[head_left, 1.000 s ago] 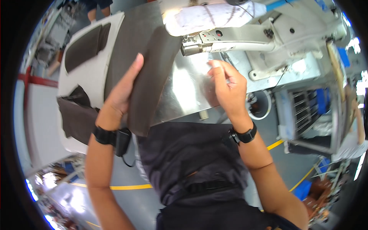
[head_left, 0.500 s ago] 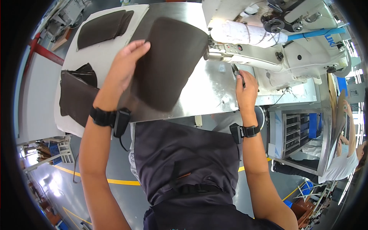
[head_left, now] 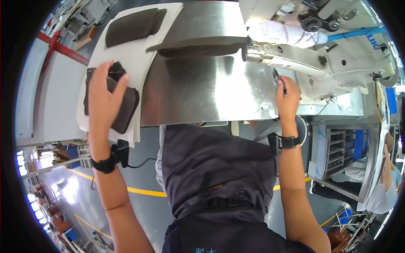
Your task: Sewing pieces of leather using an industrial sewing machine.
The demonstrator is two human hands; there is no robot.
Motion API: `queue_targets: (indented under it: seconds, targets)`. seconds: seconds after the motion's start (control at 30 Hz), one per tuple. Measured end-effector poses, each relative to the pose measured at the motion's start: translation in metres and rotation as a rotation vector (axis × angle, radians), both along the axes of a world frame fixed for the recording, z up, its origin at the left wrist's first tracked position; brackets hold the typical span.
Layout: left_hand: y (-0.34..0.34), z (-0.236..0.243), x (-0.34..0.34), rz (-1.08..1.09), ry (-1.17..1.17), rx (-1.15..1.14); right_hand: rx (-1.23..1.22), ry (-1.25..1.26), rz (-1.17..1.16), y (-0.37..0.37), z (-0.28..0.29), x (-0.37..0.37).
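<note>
My left hand (head_left: 105, 99) is open, thumb and fingers spread over the near-left pile of dark brown sheet pieces (head_left: 126, 110). Whether the fingertips touch the pile I cannot tell. My right hand (head_left: 289, 96) is closed around small dark-handled snips (head_left: 276, 76), by the right end of the metal table plate (head_left: 202, 95). A dark brown panel (head_left: 200, 48) lies beyond the plate's middle, seen nearly edge-on as a narrow curved strip. Its right end meets the head of the white sewing machine (head_left: 291, 61).
A second pile of dark pieces (head_left: 133, 27) rests on the white sheet (head_left: 90, 122) at the far left. A white wrapped cylinder (head_left: 287, 33) lies along the machine. On the right stand a metal rack (head_left: 335, 147) and another person (head_left: 382, 194).
My left hand has let go of the dark panel and moved left and nearer, over the near pile. The panel has dropped away toward the far side. My right hand keeps the snips.
</note>
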State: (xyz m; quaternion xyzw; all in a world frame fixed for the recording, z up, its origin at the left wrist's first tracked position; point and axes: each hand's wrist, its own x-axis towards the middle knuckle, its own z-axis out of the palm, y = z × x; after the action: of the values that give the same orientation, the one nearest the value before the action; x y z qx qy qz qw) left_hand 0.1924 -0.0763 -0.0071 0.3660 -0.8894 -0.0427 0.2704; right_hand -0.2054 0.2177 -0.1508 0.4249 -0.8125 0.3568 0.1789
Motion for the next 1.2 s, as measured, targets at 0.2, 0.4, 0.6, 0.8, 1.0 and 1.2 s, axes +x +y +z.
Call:
queue_targets:
  seconds: [0.2, 0.4, 0.6, 0.8, 1.0, 1.2]
  targets:
    - [0.011, -0.096, 0.048, 0.247, -0.095, -0.074, 0.003, 0.043, 0.024, -0.002, -0.001, -0.001]
    - [0.03, -0.096, 0.027, 0.3, -0.035, -0.102, 0.001, 0.007, 0.015, 0.005, 0.002, -0.007]
    - [0.038, -0.09, 0.03, 0.32, -0.084, -0.082, 0.013, 0.002, -0.014, 0.001, 0.006, 0.002]
    - [0.04, -0.089, 0.029, 0.318, -0.091, -0.059, 0.006, 0.011, -0.001, 0.004, 0.001, -0.001]
    - [0.039, -0.094, 0.035, 0.282, -0.021, -0.1, -0.007, 0.009, -0.013, 0.003, 0.001, 0.001]
    - [0.041, -0.097, 0.034, 0.266, 0.013, -0.089, -0.023, 0.0, -0.026, 0.004, -0.001, 0.001]
